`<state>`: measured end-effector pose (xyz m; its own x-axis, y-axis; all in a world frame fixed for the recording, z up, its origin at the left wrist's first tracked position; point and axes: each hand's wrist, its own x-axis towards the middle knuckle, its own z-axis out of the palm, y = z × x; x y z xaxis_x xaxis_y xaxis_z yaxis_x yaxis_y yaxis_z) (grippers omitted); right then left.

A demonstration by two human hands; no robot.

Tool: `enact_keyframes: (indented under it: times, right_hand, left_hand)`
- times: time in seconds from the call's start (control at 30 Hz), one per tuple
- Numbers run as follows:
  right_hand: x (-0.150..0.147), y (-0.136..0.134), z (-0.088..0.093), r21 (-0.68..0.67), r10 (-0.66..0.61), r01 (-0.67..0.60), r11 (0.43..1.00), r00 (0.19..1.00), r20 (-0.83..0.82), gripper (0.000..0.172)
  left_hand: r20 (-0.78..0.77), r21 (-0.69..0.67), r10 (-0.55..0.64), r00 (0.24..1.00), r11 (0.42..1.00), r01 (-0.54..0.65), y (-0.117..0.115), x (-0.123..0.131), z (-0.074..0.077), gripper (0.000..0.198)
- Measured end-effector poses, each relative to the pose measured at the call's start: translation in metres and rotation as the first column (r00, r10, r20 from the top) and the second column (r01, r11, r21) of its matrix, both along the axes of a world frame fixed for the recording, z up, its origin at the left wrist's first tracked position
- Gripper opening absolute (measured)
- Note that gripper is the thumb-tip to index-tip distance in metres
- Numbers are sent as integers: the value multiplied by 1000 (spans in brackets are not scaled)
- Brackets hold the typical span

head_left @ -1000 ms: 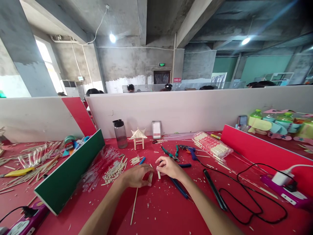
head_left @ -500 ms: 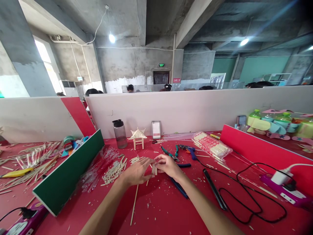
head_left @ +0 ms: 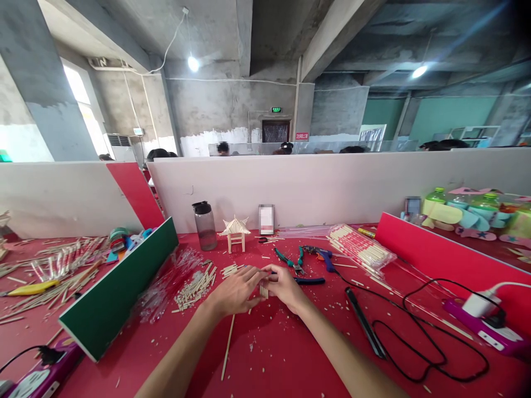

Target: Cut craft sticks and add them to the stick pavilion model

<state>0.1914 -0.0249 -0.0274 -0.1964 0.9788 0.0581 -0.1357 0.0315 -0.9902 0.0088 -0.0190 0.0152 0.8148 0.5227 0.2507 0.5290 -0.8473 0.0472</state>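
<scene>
Between my two hands is a small bundle of short wooden sticks point(head_left: 264, 291), its lower ends showing below the fingers. My left hand point(head_left: 237, 289) closes on it from the left, knuckles up. From the right, my right hand point(head_left: 286, 287) pinches the same bundle, and the fingertips of both hands meet at its top. How the sticks are joined is hidden. A long stick point(head_left: 228, 348) lies on the red table in front of my left hand. Behind the hands stands a little stick-built pavilion point(head_left: 236, 235), with a heap of cut sticks point(head_left: 196, 287) to the left.
Green-handled pliers point(head_left: 290, 260), a blue glue gun point(head_left: 324, 257) and blue-handled cutters point(head_left: 309, 281) lie beyond my right hand. A black cutter knife point(head_left: 365, 323) and looped cable point(head_left: 418, 354) are right. A water bottle point(head_left: 204, 226) stands behind; a green divider point(head_left: 120, 290) borders the left.
Both hands stay at the same spot with the sticks, fingers shifting slightly around the top. The view has shifted a little; the rest of the table looks the same.
</scene>
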Motion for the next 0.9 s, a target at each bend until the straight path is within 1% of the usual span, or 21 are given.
enact_keyframes:
  times: [0.13, 0.3, 0.37, 0.47, 0.67, 0.9]
  right_hand:
    - [-1, -2, 2, -35, -9, 7, 999, 997, -77, 48]
    - [0, -4, 11, -82, -28, 18, 996, 992, -124, 52]
    - [0, -5, 13, -88, -30, 18, 996, 990, -136, 53]
    - [0, -5, 14, -100, -37, 22, 995, 988, -148, 55]
    - [1, -4, 11, -111, 7, -29, 993, 982, -191, 56]
    - [0, -6, 11, -143, -4, -27, 989, 977, -213, 57]
  left_hand:
    - [25, -5, -19, 1000, 1000, 19, -1, -1, 1, 56]
    - [95, -31, -40, 995, 999, 43, 2, -2, -5, 70]
    - [128, -48, -33, 991, 998, 39, 3, -1, -7, 73]
    - [175, -88, -18, 984, 996, 34, 2, 1, -9, 70]
    - [237, -169, 34, 971, 986, 6, -2, 4, -6, 63]
    - [251, -194, 36, 967, 981, 14, -2, 5, -5, 55]
